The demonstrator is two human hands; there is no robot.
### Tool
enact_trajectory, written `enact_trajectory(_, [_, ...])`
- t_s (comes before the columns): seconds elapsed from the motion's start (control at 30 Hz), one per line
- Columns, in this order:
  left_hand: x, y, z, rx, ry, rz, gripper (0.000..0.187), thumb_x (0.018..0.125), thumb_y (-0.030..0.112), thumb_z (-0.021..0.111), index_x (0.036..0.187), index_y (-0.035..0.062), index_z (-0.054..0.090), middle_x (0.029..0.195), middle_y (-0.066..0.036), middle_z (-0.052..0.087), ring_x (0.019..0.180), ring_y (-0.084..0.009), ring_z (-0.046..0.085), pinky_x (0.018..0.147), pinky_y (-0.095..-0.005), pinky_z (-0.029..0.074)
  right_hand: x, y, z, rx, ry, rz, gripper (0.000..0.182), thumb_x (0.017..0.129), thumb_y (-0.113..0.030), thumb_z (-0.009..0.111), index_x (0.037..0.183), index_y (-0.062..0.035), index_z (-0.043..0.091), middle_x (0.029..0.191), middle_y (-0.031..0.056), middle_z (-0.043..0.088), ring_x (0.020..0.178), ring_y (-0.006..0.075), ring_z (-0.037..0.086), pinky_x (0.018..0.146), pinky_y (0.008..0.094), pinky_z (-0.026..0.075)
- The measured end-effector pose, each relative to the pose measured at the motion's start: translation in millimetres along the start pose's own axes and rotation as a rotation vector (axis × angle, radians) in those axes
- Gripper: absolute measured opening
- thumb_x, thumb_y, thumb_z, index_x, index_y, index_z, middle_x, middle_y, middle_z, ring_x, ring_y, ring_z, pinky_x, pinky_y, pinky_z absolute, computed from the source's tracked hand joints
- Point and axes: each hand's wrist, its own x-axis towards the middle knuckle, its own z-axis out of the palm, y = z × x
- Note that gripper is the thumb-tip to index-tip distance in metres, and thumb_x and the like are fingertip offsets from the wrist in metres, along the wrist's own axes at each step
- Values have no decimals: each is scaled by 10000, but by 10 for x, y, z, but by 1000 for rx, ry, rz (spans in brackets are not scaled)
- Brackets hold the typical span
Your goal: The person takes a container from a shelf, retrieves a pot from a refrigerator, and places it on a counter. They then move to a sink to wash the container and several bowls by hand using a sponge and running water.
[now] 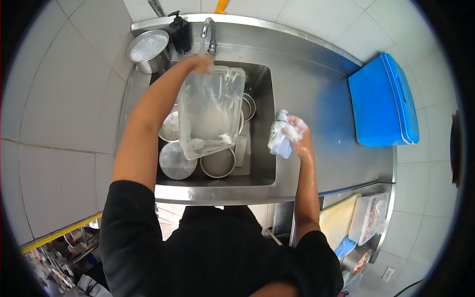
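My left hand point(200, 64) reaches to the far rim of a clear plastic tub point(210, 111), right under the faucet point(209, 34). It is closed on that rim, though its fingers are blurred. The tub is tilted over the sink, with white suds along its walls and base. Off the sink's right edge, my right hand point(298, 132) grips a soapy cloth point(281, 136), pale blue at its lower end and covered in foam. Beneath the tub, round metal pans point(217, 163) and a foamy round container point(177, 161) lie in the sink basin point(262, 173).
A metal pot of suds point(148, 48) and a black pump bottle point(180, 33) stand at the back left. On the right of the steel counter point(321, 99) sits a blue cooler box point(381, 101). Lower right are a cutting board point(339, 218) and a plastic food container point(367, 220).
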Motion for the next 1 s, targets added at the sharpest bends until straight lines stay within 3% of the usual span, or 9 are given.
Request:
enact_trajectory(0.03, [-75, 93, -19, 186, 206, 89, 312, 656, 238, 680, 855, 11, 603, 849, -181, 623, 855, -317, 601, 744, -424, 468, 17, 3, -3, 11, 3, 2, 284, 766, -25, 635, 1040, 15, 574, 931, 58, 625, 856, 132, 595, 785, 283, 477])
enact_trajectory(0.3, [-992, 1224, -84, 277, 172, 147, 177, 687, 68, 586, 864, 72, 590, 942, -128, 585, 933, -356, 560, 741, -422, 465, 296, -585, -99, -167, 88, -217, 303, 741, -1, 655, 1037, 10, 595, 952, 73, 639, 864, 133, 601, 798, 273, 476])
enact_trajectory(0.37, [-1163, 1414, -76, 349, 375, 247, 143, 729, 22, 563, 849, 93, 595, 957, -93, 577, 1003, -305, 537, 774, -425, 432, 412, -713, -167, -78, 93, -223, 311, 736, -13, 667, 1038, 14, 599, 953, 79, 645, 867, 141, 603, 799, 273, 476])
enact_trajectory(0.5, [-1395, 1806, -216, 517, 488, 203, 139, 753, 29, 568, 855, 116, 605, 982, -60, 553, 1074, -263, 490, 839, -437, 389, 649, -855, -207, -428, 140, -473, 346, 736, -35, 662, 1070, 25, 597, 955, 108, 652, 855, 170, 609, 788, 275, 478])
enact_trajectory(0.7, [-1424, 2025, 57, 440, 980, 117, 133, 735, 60, 596, 852, 122, 610, 1167, -108, 481, 1155, -320, 423, 913, -460, 359, 533, -650, 180, -470, -142, -443, 321, 750, -127, 662, 1040, 6, 625, 962, 104, 652, 845, 164, 605, 756, 284, 478])
enact_trajectory(0.77, [-1382, 2036, 233, 305, 1096, 65, 132, 738, 62, 586, 843, 142, 600, 1261, -136, 423, 1207, -339, 369, 911, -494, 359, 546, -387, 339, -227, -215, -376, 304, 738, -137, 666, 1001, 14, 638, 908, 118, 661, 805, 176, 619, 736, 291, 480])
enact_trajectory(0.83, [-1387, 1990, 410, 225, 1082, 33, 161, 719, 24, 599, 833, 137, 590, 1314, -160, 374, 1252, -367, 317, 936, -519, 346, 509, -229, 419, -387, -52, -499, 308, 718, -131, 674, 986, 18, 640, 889, 146, 660, 790, 209, 635, 745, 302, 482])
enact_trajectory(0.9, [-1378, 1934, 548, 88, 1087, 35, 206, 688, -13, 623, 837, 125, 590, 1334, -173, 346, 1256, -394, 301, 956, -525, 333, 458, -179, 502, -261, -171, -323, 386, 706, -105, 696, 1058, 27, 606, 996, 150, 630, 943, 211, 585, 832, 308, 453])
enact_trajectory(1.0, [-1337, 1824, 733, 50, 1083, 38, 257, 667, -47, 627, 857, 118, 579, 1345, -218, 308, 1250, -434, 288, 966, -502, 347, 529, 238, 683, -518, 52, -605, 441, 682, -150, 721, 1071, 20, 602, 1009, 156, 560, 1048, 297, 495, 882, 364, 419])
